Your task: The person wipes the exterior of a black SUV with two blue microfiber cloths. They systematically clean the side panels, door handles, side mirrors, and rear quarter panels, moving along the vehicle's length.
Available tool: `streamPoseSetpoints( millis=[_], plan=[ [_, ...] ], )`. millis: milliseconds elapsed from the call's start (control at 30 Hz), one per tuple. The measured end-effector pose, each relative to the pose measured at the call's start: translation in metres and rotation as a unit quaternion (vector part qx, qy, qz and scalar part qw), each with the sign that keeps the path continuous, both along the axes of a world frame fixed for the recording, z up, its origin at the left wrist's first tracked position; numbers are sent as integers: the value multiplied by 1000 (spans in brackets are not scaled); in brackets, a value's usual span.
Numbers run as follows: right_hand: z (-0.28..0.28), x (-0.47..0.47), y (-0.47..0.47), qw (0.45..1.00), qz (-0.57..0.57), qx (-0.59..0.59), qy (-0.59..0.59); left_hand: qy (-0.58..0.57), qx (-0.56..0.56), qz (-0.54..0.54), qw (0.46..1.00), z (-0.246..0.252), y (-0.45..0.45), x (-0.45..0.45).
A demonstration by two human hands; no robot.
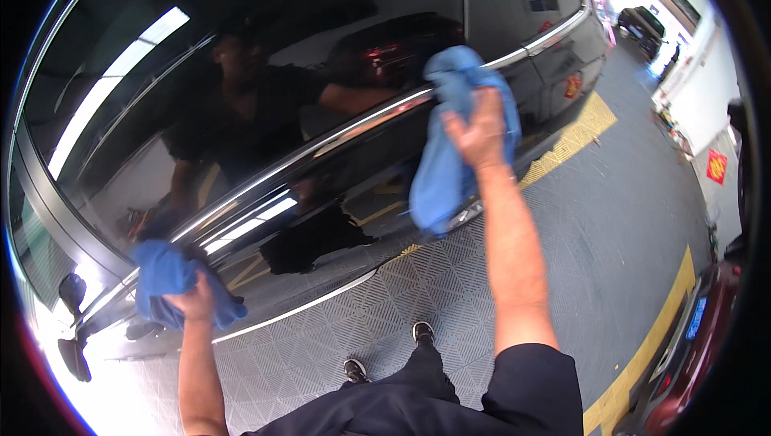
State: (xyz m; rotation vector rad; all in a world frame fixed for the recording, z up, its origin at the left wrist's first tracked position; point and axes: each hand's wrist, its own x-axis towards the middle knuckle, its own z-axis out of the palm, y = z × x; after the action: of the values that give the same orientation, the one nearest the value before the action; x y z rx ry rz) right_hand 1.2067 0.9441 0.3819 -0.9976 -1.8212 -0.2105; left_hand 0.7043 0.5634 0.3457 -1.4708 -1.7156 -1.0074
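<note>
In front of me stands a glossy black car (337, 162), its side panels and windows full of reflections. My left hand (196, 300) grips a bunched blue cloth (162, 273) against the door near the car's side mirror (72, 294). Farther along the body, my right hand (485, 129) presses a second, larger blue cloth (443, 174) over the chrome window trim (373, 120) and the panel below it. This cloth hangs down the door, slightly blurred. Both palms are hidden against the fabric.
Under my feet is a grey slatted tile floor (385, 291) with yellow stripes (572, 141). Behind me at the lower right is a dark red car (692, 358). A black vehicle (641, 29) stands near the bright doorway, and a white wall (702, 96) runs along the right.
</note>
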Motion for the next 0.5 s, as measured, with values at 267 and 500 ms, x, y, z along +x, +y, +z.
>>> streamPoseSetpoints(
  millis=[267, 500],
  plan=[
    [-38, 139, 140, 995, 25, 5, 91, 186, -55, -10, 981, 12, 267, 310],
    [-49, 159, 187, 981, 106, -89, 133, 83, -64, -218, 970, 1, 427, 469]
  ],
)
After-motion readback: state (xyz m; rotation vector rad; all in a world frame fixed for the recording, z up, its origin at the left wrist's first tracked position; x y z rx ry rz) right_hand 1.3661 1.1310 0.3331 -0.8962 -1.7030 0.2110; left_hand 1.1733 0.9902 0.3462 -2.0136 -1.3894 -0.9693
